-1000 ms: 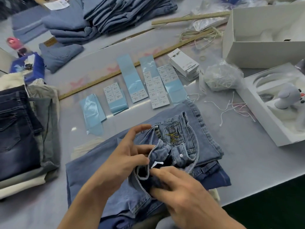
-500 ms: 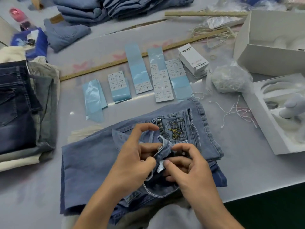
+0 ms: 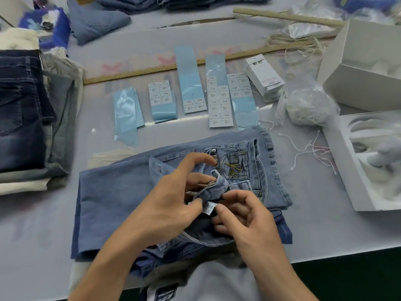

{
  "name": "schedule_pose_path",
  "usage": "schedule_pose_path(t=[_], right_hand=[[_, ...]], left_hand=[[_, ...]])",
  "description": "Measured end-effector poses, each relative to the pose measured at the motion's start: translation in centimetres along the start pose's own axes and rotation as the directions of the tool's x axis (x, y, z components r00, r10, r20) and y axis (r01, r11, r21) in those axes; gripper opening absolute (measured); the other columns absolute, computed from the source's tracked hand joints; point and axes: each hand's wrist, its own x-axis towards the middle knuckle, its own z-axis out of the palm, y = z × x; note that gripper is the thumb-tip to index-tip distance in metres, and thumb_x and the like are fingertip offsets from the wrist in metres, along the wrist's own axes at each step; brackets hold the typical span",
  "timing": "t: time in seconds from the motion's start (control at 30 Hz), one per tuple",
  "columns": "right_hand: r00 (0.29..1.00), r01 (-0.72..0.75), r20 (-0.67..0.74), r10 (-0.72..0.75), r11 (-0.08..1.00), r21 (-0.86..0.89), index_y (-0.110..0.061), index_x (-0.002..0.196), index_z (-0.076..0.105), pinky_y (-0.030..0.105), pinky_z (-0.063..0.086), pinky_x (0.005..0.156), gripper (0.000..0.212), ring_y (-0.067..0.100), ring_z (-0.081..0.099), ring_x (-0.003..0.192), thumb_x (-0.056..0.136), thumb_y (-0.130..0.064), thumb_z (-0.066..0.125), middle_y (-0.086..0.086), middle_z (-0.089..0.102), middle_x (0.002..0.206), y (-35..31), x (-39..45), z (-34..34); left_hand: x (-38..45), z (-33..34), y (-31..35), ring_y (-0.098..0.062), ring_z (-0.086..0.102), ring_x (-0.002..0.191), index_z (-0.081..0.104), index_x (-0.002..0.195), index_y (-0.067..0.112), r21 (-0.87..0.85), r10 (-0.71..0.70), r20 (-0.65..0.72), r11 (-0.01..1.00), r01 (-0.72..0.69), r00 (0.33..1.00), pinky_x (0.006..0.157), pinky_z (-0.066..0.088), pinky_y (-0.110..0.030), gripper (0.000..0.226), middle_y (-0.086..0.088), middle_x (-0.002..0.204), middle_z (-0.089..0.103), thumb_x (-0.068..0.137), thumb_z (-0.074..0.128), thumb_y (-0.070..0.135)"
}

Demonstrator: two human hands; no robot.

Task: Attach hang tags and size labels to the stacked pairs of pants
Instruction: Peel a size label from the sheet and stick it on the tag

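Observation:
A folded pair of light blue jeans (image 3: 112,198) lies on top of a small stack at the table's near edge. My left hand (image 3: 171,203) grips the bunched waistband (image 3: 217,187) and holds it turned back. My right hand (image 3: 245,220) pinches a small white sewn-in label (image 3: 210,208) just below that fold. Beyond the jeans lie blue backing strips with white size stickers (image 3: 220,105) in a row. A stack of white hang tags (image 3: 264,78) sits to their right, beside a clear bag of string loops (image 3: 310,107).
A pile of dark and grey jeans (image 3: 23,109) stands at the left. More folded denim (image 3: 97,22) lies at the back. A wooden ruler (image 3: 152,68) crosses the table. Open white boxes (image 3: 358,68) sit at the right, with loose strings (image 3: 312,151) beside them.
My right hand has drawn the white label out from the waistband and now pinches it. My left hand still holds the folded waistband. The view has tilted down a little.

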Motion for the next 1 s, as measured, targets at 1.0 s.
schedule_pose_path(t=[1.0], right_hand=[[0.999, 0.045, 0.026, -0.047, 0.995, 0.084, -0.025, 0.088, 0.072, 0.025, 0.059, 0.077, 0.031, 0.021, 0.073, 0.083, 0.077, 0.003, 0.078, 0.016, 0.076, 0.089, 0.3, 0.2, -0.5]], left_hand=[[-0.5, 0.3, -2.1, -0.001, 0.067, 0.113, 0.054, 0.129, 0.039, 0.017, 0.099, -0.007, 0.995, -0.099, 0.995, 0.088, 0.054, -0.019, 0.057, 0.021, 0.116, 0.073, 0.084, 0.067, 0.006]])
